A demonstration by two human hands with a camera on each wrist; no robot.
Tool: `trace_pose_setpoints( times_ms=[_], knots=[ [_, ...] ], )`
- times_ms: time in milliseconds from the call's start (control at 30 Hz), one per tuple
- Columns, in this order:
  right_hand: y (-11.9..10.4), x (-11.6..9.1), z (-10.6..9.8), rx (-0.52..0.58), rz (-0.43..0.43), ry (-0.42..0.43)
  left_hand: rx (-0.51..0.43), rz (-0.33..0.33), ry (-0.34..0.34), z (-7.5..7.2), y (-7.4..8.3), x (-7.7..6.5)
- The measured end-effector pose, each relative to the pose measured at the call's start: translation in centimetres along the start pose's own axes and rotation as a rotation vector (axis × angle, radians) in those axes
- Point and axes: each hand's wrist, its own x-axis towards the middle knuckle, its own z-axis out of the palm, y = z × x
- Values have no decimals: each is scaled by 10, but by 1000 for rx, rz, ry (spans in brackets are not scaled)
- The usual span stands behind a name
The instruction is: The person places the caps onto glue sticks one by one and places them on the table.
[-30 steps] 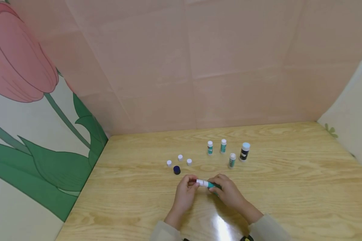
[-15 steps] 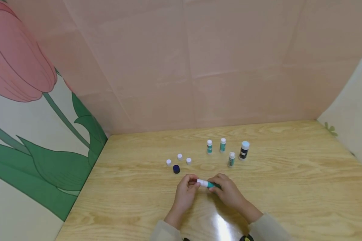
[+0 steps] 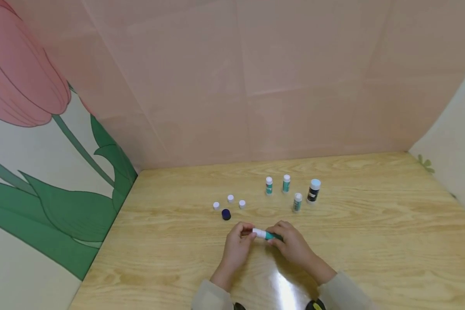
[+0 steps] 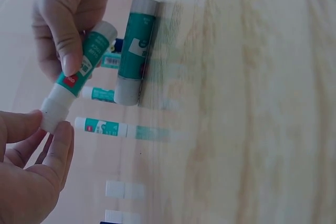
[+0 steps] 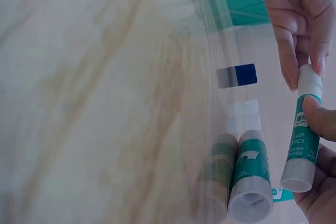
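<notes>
My left hand (image 3: 237, 246) pinches the white cap (image 4: 54, 115) at one end of a green and white glue stick (image 3: 264, 234). Thumb and fingers of my right hand (image 3: 293, 244) grip the tube's green labelled part. The held stick is tilted in the left wrist view, with a white neck between cap and label. Below it a second glue stick (image 4: 136, 51) lies on the table; my right hand hides it in the head view. Beyond the hands stand three slim capped glue sticks (image 3: 297, 203) and a thicker dark-labelled one (image 3: 314, 191).
Three small white caps (image 3: 242, 204) and a dark blue cap (image 3: 226, 214) sit on the wooden table (image 3: 159, 245), ahead of my left hand. A pink sheet (image 3: 201, 86) hangs behind the table, with a tulip-printed panel (image 3: 73, 215) at the left.
Both hands keep their grip on the glue stick and its cap, barely moving. A faint line across the white end, seen earlier, no longer shows. The head view has shifted slightly.
</notes>
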Motion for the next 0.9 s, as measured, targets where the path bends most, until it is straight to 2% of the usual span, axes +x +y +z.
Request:
trace_pose_setpoints(
  times_ms=[433, 633, 900],
  knots=[
    [-1, 0, 1, -9, -2, 4, 17, 14, 4, 0, 1, 0],
    [-1, 0, 0, -19, -10, 3, 11, -1, 18, 0, 3, 0],
    [-2, 1, 1, -49, -35, 5, 55, 0, 13, -1, 1, 1]
  ],
)
